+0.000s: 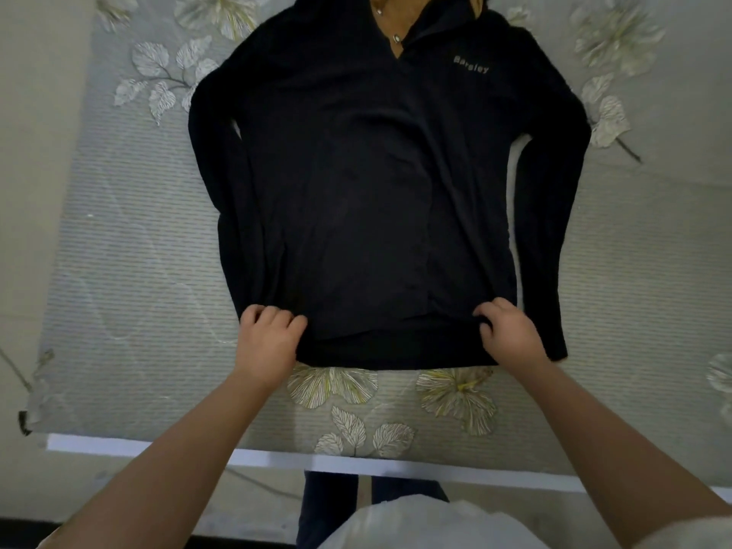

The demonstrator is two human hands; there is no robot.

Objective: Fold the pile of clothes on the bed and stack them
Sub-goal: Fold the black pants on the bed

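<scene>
So the bed point(130, 239) took up nearly the whole head view, covered in a grey ribbed spread with pale flowers and leaves printed round the edges, and a white strip ran along its near edge. Spread flat across the middle of it was 1 black long-sleeved top point(356, 184), front side up, collar at the far end and hem nearest me. I could see small pale lettering on the chest over on the right and what looked like 2 small metal snaps or buttons at the open neckline, with a tan lining showing inside the collar. Both sleeves lay down along the sides of the body, cuffs pointing back toward me, the right one reaching almost level with the hem.

The 2 hands were well apart, 1 at each bottom corner of the top. My left hand point(269, 338) had its fingers curled into the fabric at the left end of the hem, and my right hand point(509, 330) was bunching the cloth at the right end the same way, both forearms bare. The hem between them looked slightly doubled over, a darker band along the bottom. No other clothes showed in the shot, so I couldn't tell where the pile or the stack was.
</scene>
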